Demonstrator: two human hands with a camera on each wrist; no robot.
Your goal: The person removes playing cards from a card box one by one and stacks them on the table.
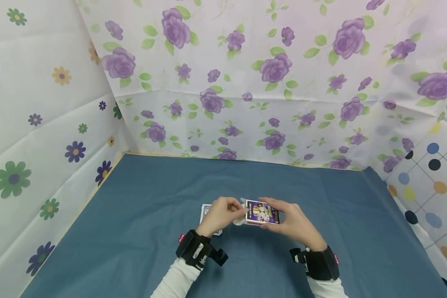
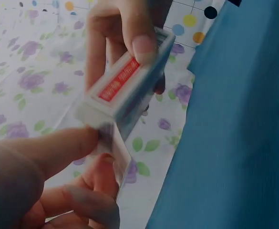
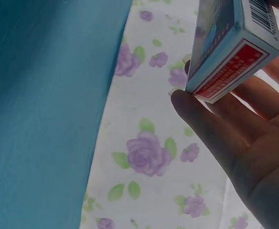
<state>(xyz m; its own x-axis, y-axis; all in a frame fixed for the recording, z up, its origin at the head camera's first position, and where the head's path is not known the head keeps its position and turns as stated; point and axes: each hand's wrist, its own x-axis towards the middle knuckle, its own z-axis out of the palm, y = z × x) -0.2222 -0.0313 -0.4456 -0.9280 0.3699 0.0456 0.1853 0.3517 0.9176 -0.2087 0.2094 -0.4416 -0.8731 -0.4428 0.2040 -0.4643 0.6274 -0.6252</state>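
Observation:
A small card box (image 1: 262, 212) with a purple picture front is held off the table between both hands. My right hand (image 1: 292, 217) grips it by its long edges, thumb on the near side and fingers on the far side. At the box's left end, my left hand (image 1: 221, 213) pinches the white end flap (image 2: 122, 160) between thumb and fingers. A red label marks the narrow side of the box (image 3: 234, 69) in the right wrist view. Beneath the left hand lies a stack of cards (image 1: 205, 211), partly hidden by that hand and wrist.
A blue cloth (image 1: 152, 190) covers the table. Behind it hangs a white sheet with purple roses (image 1: 275, 68); patterned sheets stand at the left (image 1: 59, 124) and right (image 1: 432, 194). Each wrist wears a black strap with a camera.

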